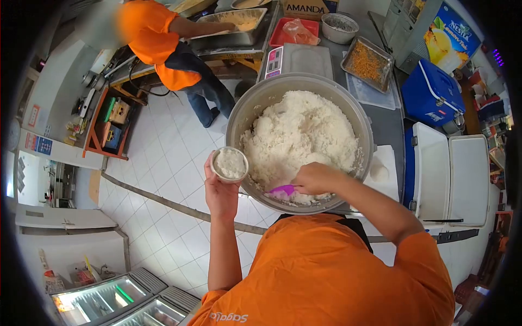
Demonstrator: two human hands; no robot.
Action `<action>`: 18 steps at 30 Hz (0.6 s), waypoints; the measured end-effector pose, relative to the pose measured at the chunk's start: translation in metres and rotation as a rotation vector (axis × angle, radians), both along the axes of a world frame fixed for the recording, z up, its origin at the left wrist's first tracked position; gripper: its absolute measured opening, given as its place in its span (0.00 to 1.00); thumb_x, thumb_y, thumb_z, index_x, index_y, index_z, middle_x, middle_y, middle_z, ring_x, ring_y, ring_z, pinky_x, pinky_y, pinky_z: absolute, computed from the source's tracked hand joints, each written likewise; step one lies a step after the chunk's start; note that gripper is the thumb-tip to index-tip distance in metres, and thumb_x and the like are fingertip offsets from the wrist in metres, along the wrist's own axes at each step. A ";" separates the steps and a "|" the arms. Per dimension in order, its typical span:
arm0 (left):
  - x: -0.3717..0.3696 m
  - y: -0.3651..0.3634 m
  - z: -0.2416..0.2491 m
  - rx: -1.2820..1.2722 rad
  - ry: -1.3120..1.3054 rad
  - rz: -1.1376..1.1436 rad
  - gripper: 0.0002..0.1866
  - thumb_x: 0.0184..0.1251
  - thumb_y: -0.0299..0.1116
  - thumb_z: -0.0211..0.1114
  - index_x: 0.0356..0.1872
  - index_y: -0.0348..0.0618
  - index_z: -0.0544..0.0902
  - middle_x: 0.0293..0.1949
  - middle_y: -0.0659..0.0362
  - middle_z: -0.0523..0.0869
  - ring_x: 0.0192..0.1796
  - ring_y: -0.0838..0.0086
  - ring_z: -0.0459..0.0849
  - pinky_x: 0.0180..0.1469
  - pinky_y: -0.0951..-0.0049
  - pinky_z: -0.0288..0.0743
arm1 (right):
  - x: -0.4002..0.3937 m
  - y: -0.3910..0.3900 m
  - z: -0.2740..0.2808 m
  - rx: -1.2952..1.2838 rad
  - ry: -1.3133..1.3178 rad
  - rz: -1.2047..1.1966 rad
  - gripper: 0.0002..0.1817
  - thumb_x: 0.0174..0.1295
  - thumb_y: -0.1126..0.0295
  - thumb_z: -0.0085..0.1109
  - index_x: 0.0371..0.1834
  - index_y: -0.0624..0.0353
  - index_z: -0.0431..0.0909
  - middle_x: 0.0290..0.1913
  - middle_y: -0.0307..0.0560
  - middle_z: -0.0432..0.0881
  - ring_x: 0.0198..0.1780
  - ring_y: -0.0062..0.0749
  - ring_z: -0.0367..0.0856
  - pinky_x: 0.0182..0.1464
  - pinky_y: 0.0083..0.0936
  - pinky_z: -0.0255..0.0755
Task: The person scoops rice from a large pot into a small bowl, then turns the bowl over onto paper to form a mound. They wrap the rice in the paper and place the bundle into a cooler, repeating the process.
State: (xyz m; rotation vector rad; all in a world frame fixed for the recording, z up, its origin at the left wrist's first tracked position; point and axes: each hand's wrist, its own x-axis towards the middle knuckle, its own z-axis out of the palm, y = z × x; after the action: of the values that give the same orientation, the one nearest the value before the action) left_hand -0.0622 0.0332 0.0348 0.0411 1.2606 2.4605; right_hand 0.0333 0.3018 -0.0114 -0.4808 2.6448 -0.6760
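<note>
A wide metal pot (pixel 237 126) stands in front of me with a large mound of white rice (pixel 312 122) in it. My left hand (pixel 220 190) holds a small round bowl (pixel 212 169) upright just off the pot's left rim. White rice (pixel 230 163) fills that bowl. Inside the pot, at its near side, my right hand (pixel 315 179) is closed round the handle of a purple rice paddle (pixel 281 190). The paddle's blade lies low against the rice, and its handle is mostly hidden by my fingers.
Behind the pot are a digital scale (pixel 275 61), a red tray (pixel 280 35) and a metal bowl (pixel 340 22). A tray of orange-brown crumbs (pixel 365 61) lies to the right, near a blue cooler (pixel 435 98). Another person (pixel 163 43) works at a metal pan (pixel 255 27).
</note>
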 end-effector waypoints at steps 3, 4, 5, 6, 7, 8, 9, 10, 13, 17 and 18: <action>0.001 0.010 0.017 -0.175 -0.014 -0.141 0.29 0.73 0.35 0.48 0.76 0.50 0.66 0.70 0.56 0.74 0.70 0.63 0.77 0.67 0.57 0.78 | 0.010 0.039 0.000 -0.129 -0.038 0.123 0.14 0.67 0.61 0.63 0.46 0.56 0.91 0.34 0.57 0.89 0.36 0.52 0.88 0.41 0.43 0.78; 0.000 0.011 0.020 -0.313 -0.021 -0.252 0.30 0.72 0.32 0.48 0.76 0.51 0.66 0.67 0.56 0.76 0.66 0.66 0.80 0.65 0.62 0.79 | 0.017 0.052 0.000 -0.125 -0.039 0.113 0.14 0.67 0.61 0.63 0.46 0.56 0.91 0.34 0.57 0.89 0.36 0.52 0.88 0.41 0.43 0.78; -0.001 0.010 0.015 -0.419 -0.039 -0.328 0.29 0.71 0.30 0.48 0.74 0.53 0.69 0.58 0.58 0.79 0.53 0.73 0.80 0.55 0.68 0.78 | 0.023 0.065 0.000 -0.207 -0.130 0.054 0.14 0.67 0.62 0.64 0.49 0.56 0.91 0.34 0.57 0.89 0.34 0.51 0.87 0.40 0.42 0.77; 0.000 0.013 0.011 -0.412 -0.034 -0.335 0.29 0.71 0.30 0.48 0.74 0.53 0.69 0.58 0.58 0.79 0.53 0.73 0.80 0.55 0.68 0.78 | 0.026 0.072 0.006 -0.287 -0.218 -0.005 0.15 0.66 0.63 0.65 0.52 0.56 0.90 0.34 0.57 0.89 0.33 0.50 0.86 0.38 0.40 0.76; 0.001 0.017 0.007 -0.486 -0.025 -0.415 0.28 0.71 0.30 0.49 0.73 0.54 0.70 0.55 0.59 0.79 0.49 0.75 0.78 0.53 0.70 0.76 | 0.031 0.075 0.012 -0.281 -0.212 -0.011 0.15 0.66 0.63 0.65 0.52 0.56 0.90 0.34 0.57 0.89 0.33 0.50 0.86 0.38 0.40 0.76; 0.002 0.021 0.004 -0.562 -0.016 -0.494 0.27 0.72 0.31 0.49 0.72 0.55 0.72 0.52 0.60 0.80 0.46 0.77 0.76 0.50 0.72 0.74 | 0.042 0.076 0.019 -0.339 -0.205 -0.187 0.14 0.69 0.63 0.63 0.51 0.56 0.90 0.33 0.58 0.88 0.32 0.51 0.85 0.38 0.42 0.76; 0.000 0.024 0.001 -0.612 -0.066 -0.560 0.27 0.73 0.32 0.49 0.73 0.57 0.70 0.57 0.58 0.79 0.53 0.73 0.79 0.54 0.66 0.78 | 0.050 0.073 0.029 -0.397 -0.196 -0.362 0.13 0.71 0.62 0.61 0.49 0.56 0.90 0.32 0.59 0.87 0.32 0.52 0.85 0.37 0.44 0.76; 0.003 0.033 -0.001 -0.613 -0.057 -0.566 0.27 0.73 0.32 0.49 0.73 0.57 0.70 0.57 0.58 0.79 0.53 0.73 0.79 0.54 0.66 0.78 | 0.055 0.064 0.036 -0.397 -0.187 -0.369 0.13 0.71 0.62 0.61 0.49 0.56 0.90 0.32 0.59 0.87 0.32 0.52 0.85 0.37 0.44 0.76; 0.016 0.059 -0.015 -0.192 -0.242 -0.479 0.22 0.80 0.35 0.47 0.72 0.55 0.68 0.68 0.55 0.75 0.71 0.60 0.76 0.65 0.47 0.77 | 0.062 0.016 0.042 -0.131 0.407 -0.708 0.16 0.73 0.60 0.61 0.56 0.55 0.88 0.28 0.56 0.85 0.30 0.47 0.87 0.34 0.42 0.78; 0.024 0.087 -0.023 -0.209 -0.274 -0.417 0.21 0.82 0.36 0.45 0.72 0.56 0.67 0.69 0.55 0.73 0.71 0.59 0.76 0.67 0.46 0.76 | 0.074 -0.053 0.030 0.042 0.454 -0.794 0.15 0.72 0.61 0.62 0.56 0.56 0.87 0.28 0.54 0.85 0.28 0.47 0.87 0.29 0.40 0.79; 0.023 0.089 -0.024 -0.197 -0.272 -0.431 0.22 0.81 0.36 0.46 0.73 0.55 0.66 0.69 0.55 0.74 0.71 0.59 0.76 0.67 0.46 0.76 | 0.074 -0.056 0.027 0.088 0.510 -0.724 0.14 0.73 0.63 0.62 0.53 0.57 0.88 0.28 0.54 0.85 0.27 0.47 0.86 0.28 0.41 0.79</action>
State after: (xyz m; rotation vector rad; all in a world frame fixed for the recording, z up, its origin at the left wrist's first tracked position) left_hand -0.0394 0.1220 0.0111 -0.0653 1.2190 1.8991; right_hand 0.1069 0.2459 0.0155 0.4261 3.3302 -0.6886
